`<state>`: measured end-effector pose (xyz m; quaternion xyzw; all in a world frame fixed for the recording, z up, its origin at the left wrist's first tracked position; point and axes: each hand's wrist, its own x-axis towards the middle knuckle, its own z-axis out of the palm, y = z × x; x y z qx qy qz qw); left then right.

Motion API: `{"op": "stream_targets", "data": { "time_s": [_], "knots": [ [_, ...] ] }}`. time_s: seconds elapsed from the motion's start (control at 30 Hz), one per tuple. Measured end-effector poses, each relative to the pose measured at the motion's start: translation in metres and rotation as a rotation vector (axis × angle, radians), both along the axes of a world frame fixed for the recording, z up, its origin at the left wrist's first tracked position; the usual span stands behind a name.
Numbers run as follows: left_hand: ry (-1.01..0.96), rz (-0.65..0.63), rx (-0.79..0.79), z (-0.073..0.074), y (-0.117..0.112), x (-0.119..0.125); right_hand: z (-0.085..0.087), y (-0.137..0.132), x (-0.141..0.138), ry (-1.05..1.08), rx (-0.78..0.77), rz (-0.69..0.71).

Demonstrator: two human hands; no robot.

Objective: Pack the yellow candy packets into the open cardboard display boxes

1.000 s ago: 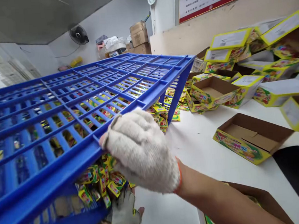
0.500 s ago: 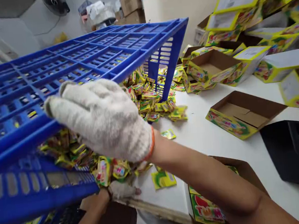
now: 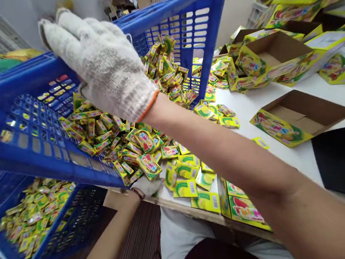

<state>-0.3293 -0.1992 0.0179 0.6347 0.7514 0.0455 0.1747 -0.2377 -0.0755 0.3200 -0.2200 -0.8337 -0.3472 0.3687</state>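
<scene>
A blue plastic crate (image 3: 94, 168) stands tipped over the table, small yellow-green candy packets (image 3: 100, 131) piled inside and spilled out of its mouth. My right hand (image 3: 109, 66), in a white knit glove, has its fingers bent over the crate's upper rim and grips it. Down at the table edge, my left hand (image 3: 149, 186), also gloved, lies by the crate's lower corner. Its visible fingers stretch out flat beside the packets; part of that hand is hidden. Several loose packets (image 3: 185, 188) rest on the white tabletop close to it.
Below left is another blue crate (image 3: 7, 240) full of packets. An open display box (image 3: 284, 131) sits on the table beside a black scoop-like object (image 3: 338, 163). Stacked cartons (image 3: 275, 60) fill the back right. A printed box (image 3: 246, 211) stands at the front edge, under my right forearm.
The crate has tipped further, its upper side swinging up and away, with my right hand moving up on its rim. More packets now lie spread on the table near my left hand.
</scene>
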Motion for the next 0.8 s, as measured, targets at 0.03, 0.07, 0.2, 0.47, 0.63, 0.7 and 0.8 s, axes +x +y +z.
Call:
{"op": "stream_targets", "data": {
  "time_s": [0.03, 0.07, 0.2, 0.47, 0.63, 0.7, 0.8],
  "knots": [
    [0.008, -0.001, -0.035, 0.003, -0.003, 0.008, -0.002, -0.001, 0.004, -0.034, 0.046, 0.012],
    [0.015, -0.008, -0.067, 0.007, -0.007, 0.018, -0.008, -0.001, 0.012, -0.057, 0.072, 0.047],
    [0.022, -0.106, -0.045, 0.021, -0.017, 0.063, -0.059, 0.003, 0.073, -0.053, -0.221, 0.267],
    [-0.031, -0.367, 0.178, -0.003, -0.001, 0.084, -0.153, -0.005, 0.253, 0.112, -0.916, 0.114],
    [-0.645, -0.127, 0.222, 0.021, 0.030, 0.103, -0.168, -0.038, 0.305, 0.183, -0.962, -0.046],
    [-0.892, -0.099, 0.105, 0.047, 0.040, 0.126, -0.172, -0.051, 0.301, 0.077, -0.871, 0.006],
    [-1.118, -0.283, -0.098, 0.088, 0.048, 0.163, -0.172, -0.063, 0.287, -0.175, -0.685, 0.062]
  ]
}}
